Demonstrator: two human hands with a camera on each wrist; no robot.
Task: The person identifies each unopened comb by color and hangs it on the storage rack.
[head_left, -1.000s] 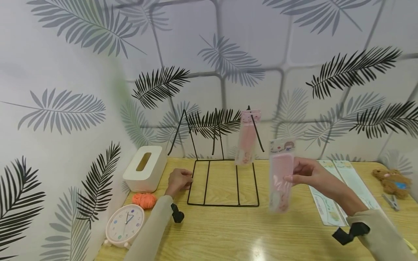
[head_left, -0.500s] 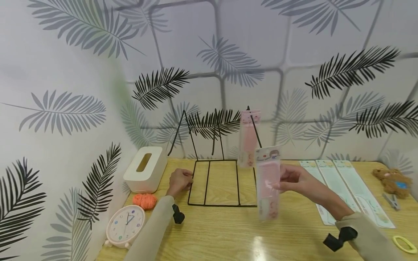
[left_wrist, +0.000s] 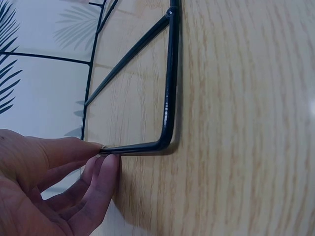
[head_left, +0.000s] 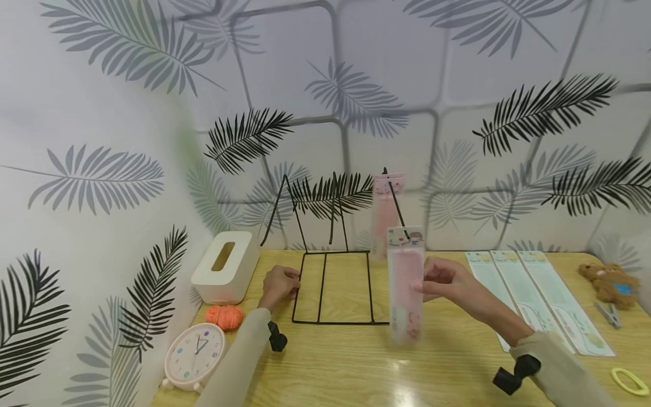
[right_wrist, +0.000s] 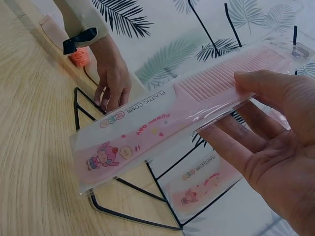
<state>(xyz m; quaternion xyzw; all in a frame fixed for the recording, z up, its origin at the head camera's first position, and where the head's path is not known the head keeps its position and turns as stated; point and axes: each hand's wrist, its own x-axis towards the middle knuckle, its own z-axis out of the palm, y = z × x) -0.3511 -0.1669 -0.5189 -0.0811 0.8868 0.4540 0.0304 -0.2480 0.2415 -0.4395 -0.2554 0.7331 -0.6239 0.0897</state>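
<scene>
My left hand point(head_left: 280, 284) pinches the left base bar of a black wire display rack point(head_left: 346, 323). The left wrist view shows thumb and fingertips on that bar near the rack's corner point(left_wrist: 170, 83). Between thumb and fingers, my right hand point(head_left: 452, 280) holds a pink plastic comb in a clear pack point(head_left: 406, 282), upright at the rack's right prong. The prong's tip overlaps the pack's header card; whether it passes through the hole, I cannot tell. Behind it, another pink comb pack point(head_left: 385, 212) hangs on the same prong. Both packs also show in the right wrist view, the held comb point(right_wrist: 197, 103) nearest.
Left of the rack are a white tissue box point(head_left: 231, 285), orange yarn point(head_left: 224, 317) and a round alarm clock point(head_left: 195, 356). On the right lie three pale green packs point(head_left: 559, 305), a brown plush bear point(head_left: 608, 282), a grey clip-like tool point(head_left: 610, 315) and a yellow loop point(head_left: 629, 381).
My right hand has carried the comb pack leftward and slightly down, from beside the rack to the right prong's tip. The left hand has stayed on the rack.
</scene>
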